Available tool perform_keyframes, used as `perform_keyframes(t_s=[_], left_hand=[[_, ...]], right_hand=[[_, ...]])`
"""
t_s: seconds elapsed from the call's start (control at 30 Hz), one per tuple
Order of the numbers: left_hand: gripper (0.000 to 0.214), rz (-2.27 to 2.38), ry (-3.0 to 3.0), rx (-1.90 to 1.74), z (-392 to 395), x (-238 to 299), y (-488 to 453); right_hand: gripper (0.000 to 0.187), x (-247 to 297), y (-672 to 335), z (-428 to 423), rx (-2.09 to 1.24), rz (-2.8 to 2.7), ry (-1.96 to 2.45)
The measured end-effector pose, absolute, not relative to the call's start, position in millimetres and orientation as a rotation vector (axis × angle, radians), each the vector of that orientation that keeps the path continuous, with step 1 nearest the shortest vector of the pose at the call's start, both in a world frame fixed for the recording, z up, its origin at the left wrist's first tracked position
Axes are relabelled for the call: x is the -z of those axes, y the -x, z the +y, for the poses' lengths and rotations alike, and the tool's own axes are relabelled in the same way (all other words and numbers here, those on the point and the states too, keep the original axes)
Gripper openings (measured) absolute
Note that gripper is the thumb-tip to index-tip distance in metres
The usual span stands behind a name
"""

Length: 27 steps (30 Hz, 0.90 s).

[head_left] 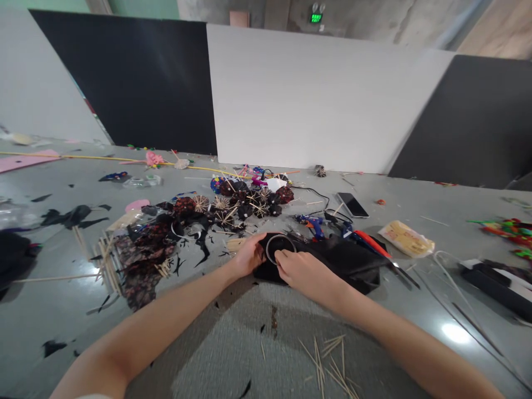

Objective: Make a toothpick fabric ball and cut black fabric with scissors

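Observation:
In front of me lies black cloth (pixel 347 256), spread out to the right. A pale grey ring (pixel 269 244) rests on the cloth between my hands, with black showing through its middle. My left hand (pixel 248 256) grips the cloth's edge just left of the ring. My right hand (pixel 302 272) is closed, its fingertips pinched at the ring's lower rim. Whether those fingers also catch some cloth is hidden. Beyond the cloth sits a blue glue gun (pixel 315 226) with orange parts. Red-handled scissors (pixel 371 244) lie at the cloth's right side.
Several dark umbrella-like pieces with sticks (pixel 245 202) cluster ahead. Patterned dark fabric (pixel 139 266) and wooden sticks (pixel 108 263) lie left; more loose sticks (pixel 322 363) are near me. A phone (pixel 353 205) and a yellow packet (pixel 406 239) are right. Upright panels (pixel 303 100) stand behind.

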<state>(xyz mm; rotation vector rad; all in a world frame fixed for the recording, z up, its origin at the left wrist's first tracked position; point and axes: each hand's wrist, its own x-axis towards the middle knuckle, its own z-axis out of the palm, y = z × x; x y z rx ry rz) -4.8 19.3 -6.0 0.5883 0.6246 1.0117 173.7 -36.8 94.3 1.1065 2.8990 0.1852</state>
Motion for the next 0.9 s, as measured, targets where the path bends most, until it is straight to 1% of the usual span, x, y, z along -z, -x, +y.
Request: perform_keyframes(t_s=[0.27, 0.57, 0.73, 0.9], left_hand=[[0.040, 0.668, -0.585, -0.999, 14.6, -3.6, 6.1], [0.052, 0.692, -0.688, -1.056, 12.3, -0.5, 1.6], [0.051, 0.611, -0.669, -1.081, 13.7, -0.9, -0.5], [0.058, 0.587, -0.694, -1.057, 14.6, 0.7, -0.6]], right_hand=[[0.016, -87.8, -178.7, -29.1, -0.201, 2.896, -1.112], [0.017, -84.6, -183.7, -24.3, -0.207, 2.892, -1.102], [0.020, -89.9, -174.9, -27.7, -0.424, 2.948, -1.134], [0.017, -77.8, -164.2, -23.9, -0.588, 3.097, -0.823]])
